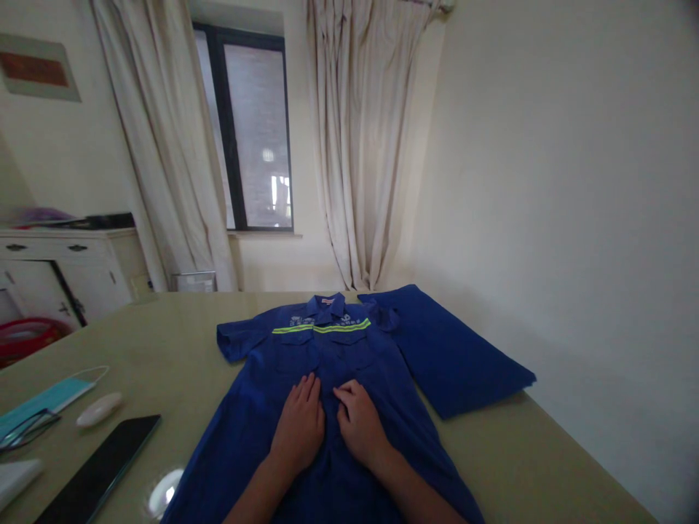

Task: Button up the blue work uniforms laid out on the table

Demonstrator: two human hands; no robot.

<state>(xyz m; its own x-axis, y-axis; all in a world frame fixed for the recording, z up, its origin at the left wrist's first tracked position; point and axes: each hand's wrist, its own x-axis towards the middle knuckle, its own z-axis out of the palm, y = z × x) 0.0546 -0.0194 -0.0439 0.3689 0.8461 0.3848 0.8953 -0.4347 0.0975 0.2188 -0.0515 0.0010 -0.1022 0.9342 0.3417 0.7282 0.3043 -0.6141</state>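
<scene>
A blue short-sleeved work shirt (393, 407) lies front up on the table, its collar at the far end. Across its chest run a yellow-green reflective stripe (322, 328) and pale printed lettering. My left hand (301, 422) rests flat on the shirt front, left of the button placket, with the fingers stretched forward. On the other side of the placket, my right hand (360, 422) has its fingers bent, with thumb and index finger pinching at the cloth near the middle. The shirt's lower end runs out of view beneath my forearms.
A dark blue folded cloth (453, 349) lies right of the shirt, by the wall. On the table's left are a black phone (101, 473), a white oval object (100, 410), a blue face mask (49, 404) and glasses (27, 429). A white cabinet (98, 269) stands beyond.
</scene>
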